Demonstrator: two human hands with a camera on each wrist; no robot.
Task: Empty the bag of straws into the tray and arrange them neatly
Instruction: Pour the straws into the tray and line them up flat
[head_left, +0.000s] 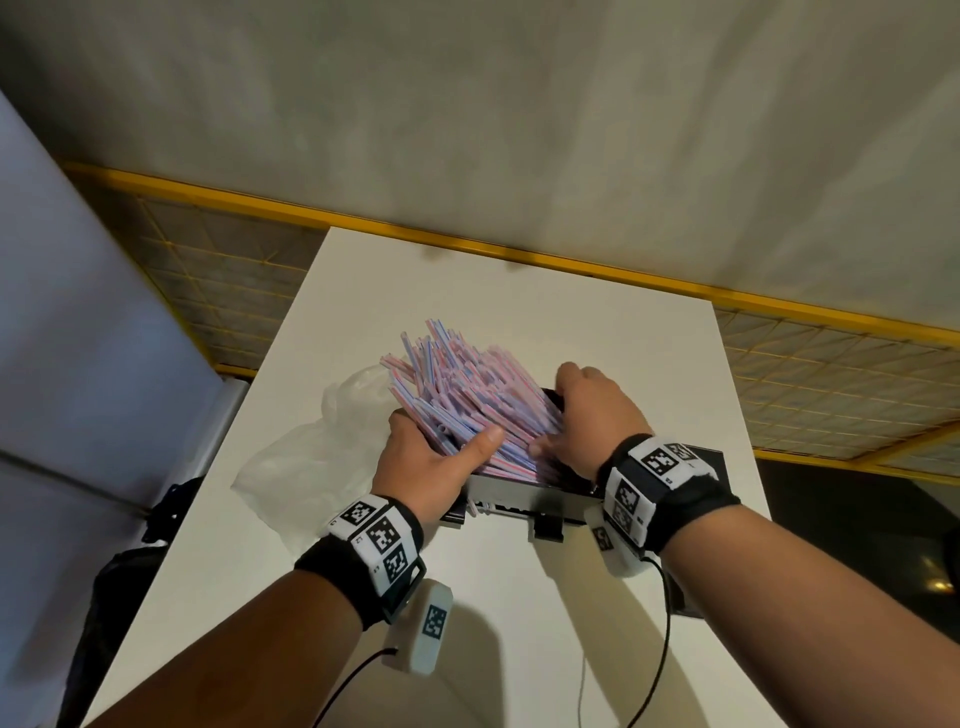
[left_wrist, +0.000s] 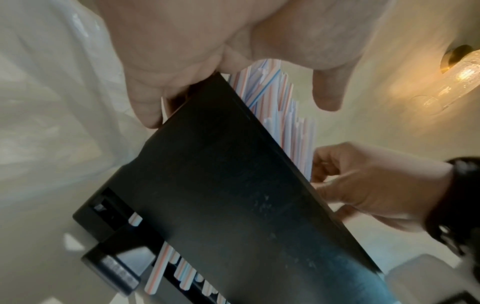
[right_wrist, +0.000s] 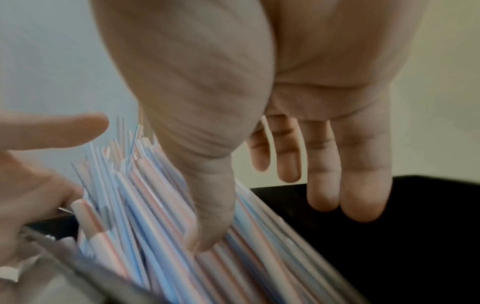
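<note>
A black tray (head_left: 519, 499) in the middle of the white table holds a heap of pink-and-blue striped straws (head_left: 467, 395) fanned up and away from me. My left hand (head_left: 436, 457) is at the tray's left wall (left_wrist: 233, 185), fingers (left_wrist: 145, 102) pressed on its outside, thumb straight above the straws (left_wrist: 280, 102). My right hand (head_left: 587, 415) straddles the right wall, straight fingers (right_wrist: 363, 185) outside it and the thumb pushed down into the straws (right_wrist: 155, 226). The clear plastic bag (head_left: 311, 457) lies crumpled left of the tray.
A few straw ends poke through slots in the tray's near wall, beside a black clip (head_left: 545, 530). A black object (head_left: 711, 457) sits behind my right wrist. A yellow-framed mesh fence (head_left: 208, 260) runs past the table's far edge. Bare table (head_left: 519, 623) lies near me.
</note>
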